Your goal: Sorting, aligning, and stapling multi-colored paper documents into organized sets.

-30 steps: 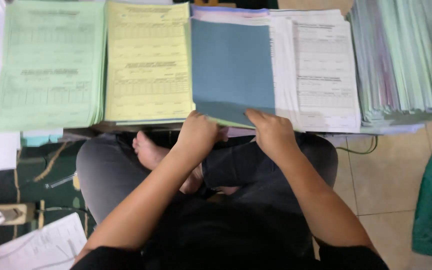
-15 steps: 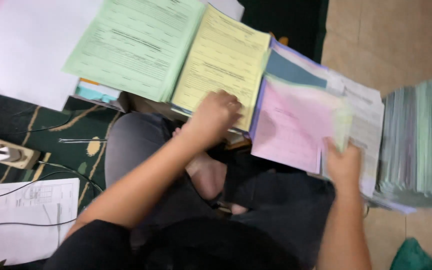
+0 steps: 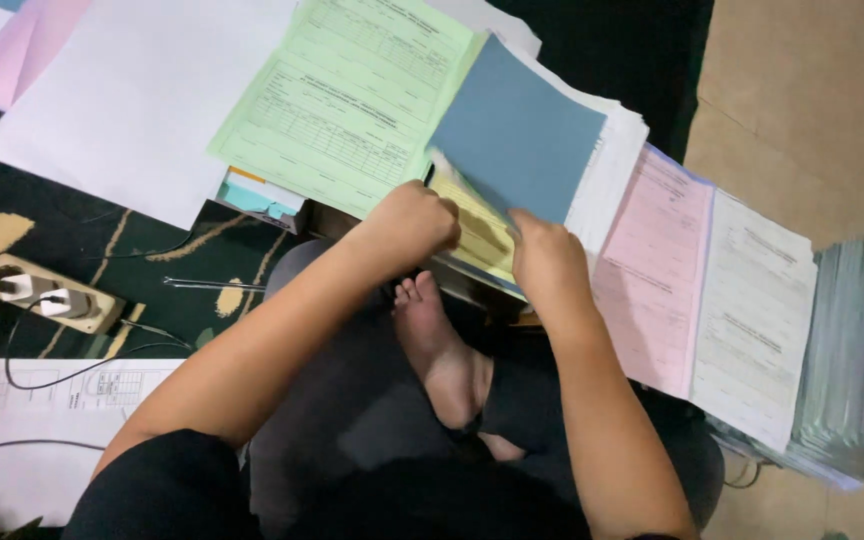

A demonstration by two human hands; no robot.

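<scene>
Currently, reading from the left of the head view: a white power strip [image 3: 40,295] with plugs lies on the dark patterned rug [image 3: 12,200], and a printed white sheet [image 3: 42,420] lies below it. Above are a large blank white sheet [image 3: 122,110] and a green form [image 3: 352,100] laid flat.

My left hand [image 3: 410,222] is curled into a loose fist on the near edge of the yellow form stack [image 3: 477,235], pressing it down. I cannot tell whether its fingers pinch a sheet. My right hand [image 3: 549,262] sits just beside it, the two hands nearly touching, and grips the lower edge of the blue-grey sheet [image 3: 517,135], which is tilted up over the yellow forms and the thick white paper stack [image 3: 612,165].

Further right lie a pink form [image 3: 652,270], a white form [image 3: 757,310] and a tall green-edged paper pile [image 3: 862,360].

Judged step: sheet separation at the yellow stack, with the blue-grey sheet raised clear. The next move calls for the left hand to hold the yellow stack steady while the right hand draws one sheet only, without dragging the sheets beneath.
</scene>
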